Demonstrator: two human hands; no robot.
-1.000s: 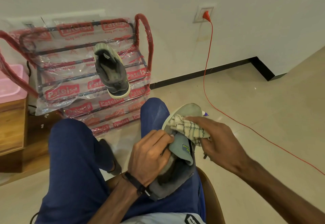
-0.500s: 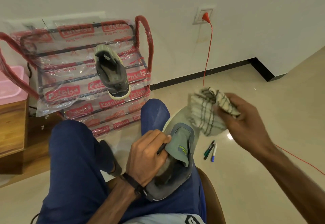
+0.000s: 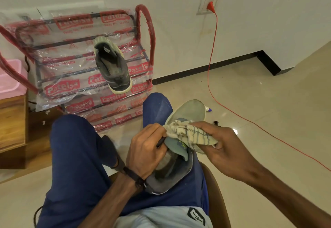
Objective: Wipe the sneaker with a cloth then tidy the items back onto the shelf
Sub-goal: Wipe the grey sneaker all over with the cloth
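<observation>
Right hand (image 3: pixel 213 143) fingers pinching cloth (image 3: pixel 188 134) against sneaker (image 3: pixel 179 149), left hand (image 3: pixel 145 150) fingers gripping its collar

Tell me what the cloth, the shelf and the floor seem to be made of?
The cloth looks like soft woven cotton, matte, cream with blue checks; it crumples in folds. The shelf seems to be metal tubing, dark bars and red side loops, under glossy clear printed plastic wrap. The floor looks like polished tile or stone: it mirrors a light spot.
</observation>
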